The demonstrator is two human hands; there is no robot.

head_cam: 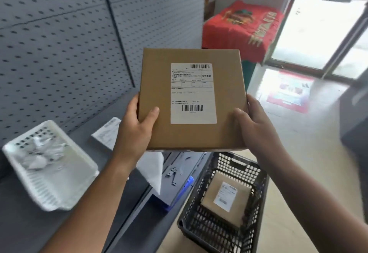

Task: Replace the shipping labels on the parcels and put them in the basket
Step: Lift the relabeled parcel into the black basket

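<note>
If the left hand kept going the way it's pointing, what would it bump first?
The parcel, which the left hand grips at its edge. What lies past it is hidden behind the parcel.

Grey pegboard wall (59,43), white slotted tray (59,191) on grey counter (20,224), red cloth (239,31) beside glass door (318,33)

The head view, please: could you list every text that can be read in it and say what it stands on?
"业务类型": on the shipping label of the held cardboard box.
The rest of that label, barcode digits included: too small to read.
Gold characters on the red cloth: blurred, unreadable.
Label on the parcel in the basket: blurred.
On the shelf, the loose label: blurred.
</note>
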